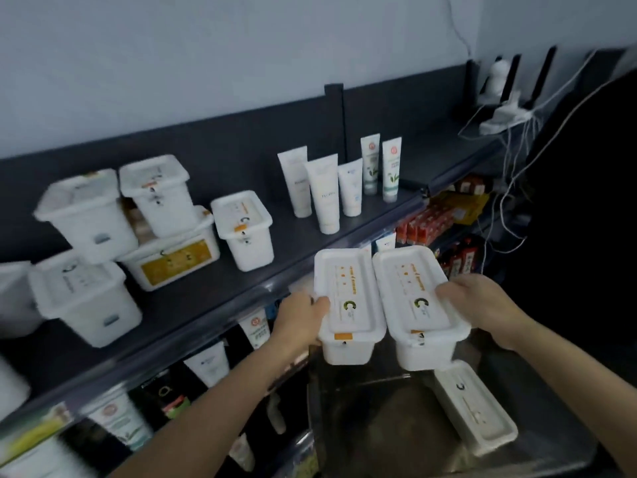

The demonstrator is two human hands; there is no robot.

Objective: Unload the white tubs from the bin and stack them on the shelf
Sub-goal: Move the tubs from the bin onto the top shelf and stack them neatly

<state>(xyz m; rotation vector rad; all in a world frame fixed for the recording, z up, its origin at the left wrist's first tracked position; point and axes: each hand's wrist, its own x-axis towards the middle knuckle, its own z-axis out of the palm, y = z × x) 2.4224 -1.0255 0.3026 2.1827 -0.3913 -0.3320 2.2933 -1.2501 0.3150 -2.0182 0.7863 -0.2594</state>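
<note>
A: Bin (312,408) count?
B: One remaining tub (472,408) lies inside. Just above the bin, the left hand (300,315) fingers grasp the left tub (348,305) and the right hand (482,305) fingers grasp the right tub (417,305).
A: Shelf (241,281)?
B: Up-left of the bin. Shelved tubs (165,215) number several, some stacked.

Left hand (303,317), right hand (482,307) bare; forearms (213,401) bare to frame edge.

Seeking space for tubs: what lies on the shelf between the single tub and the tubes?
Head view: bare shelf between the single tub and the tubes.
</note>
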